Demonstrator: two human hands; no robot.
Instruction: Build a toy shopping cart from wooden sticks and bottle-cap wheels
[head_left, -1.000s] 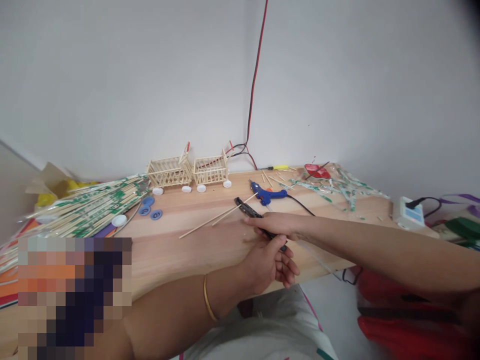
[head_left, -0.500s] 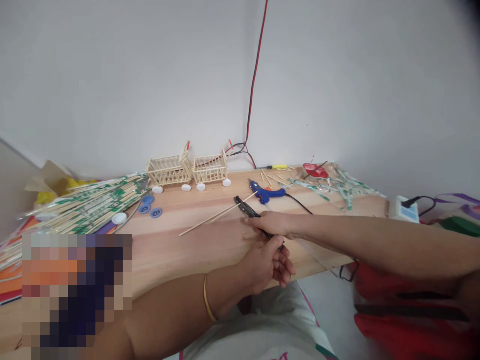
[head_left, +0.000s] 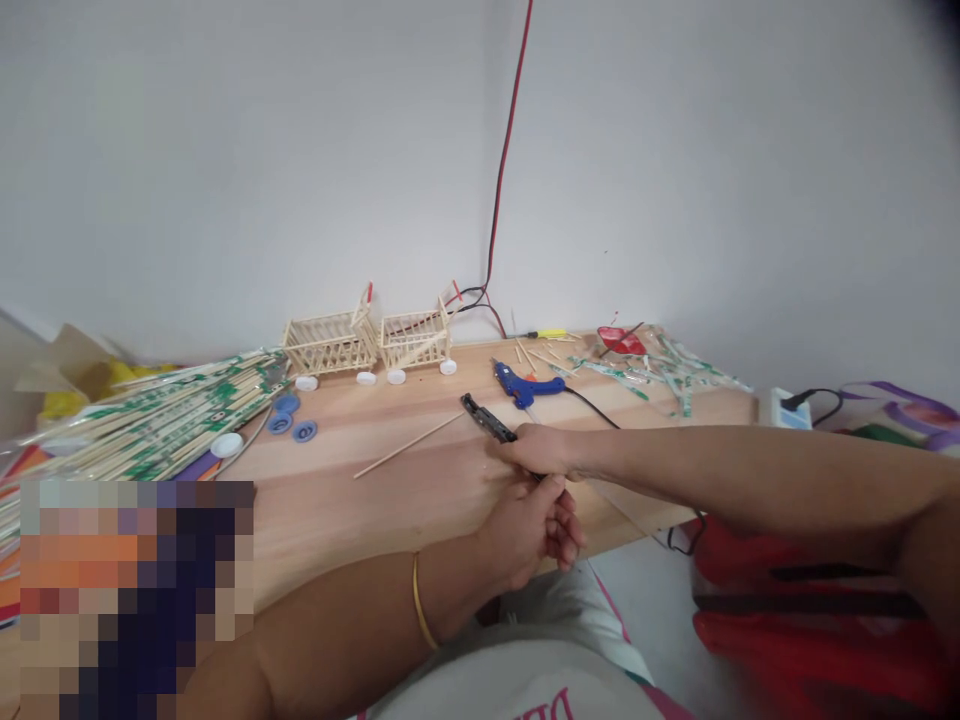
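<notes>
As our right hand (head_left: 541, 448) wraps around a black tool (head_left: 486, 418) over the wooden table (head_left: 322, 515), we half-curl our left hand (head_left: 525, 530), thumb by the tool's near end, its hold unclear; a thin stick (head_left: 409, 444) runs to the tip, a blue glue gun (head_left: 522, 386) beyond.

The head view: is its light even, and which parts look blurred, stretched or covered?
In the head view, light is mostly soft, though the wall darkens at the upper right corner; in the head view, the red item looks soft, coarse squares cover part of the lower left, and the black tool in the right hand is fairly clear.
</notes>
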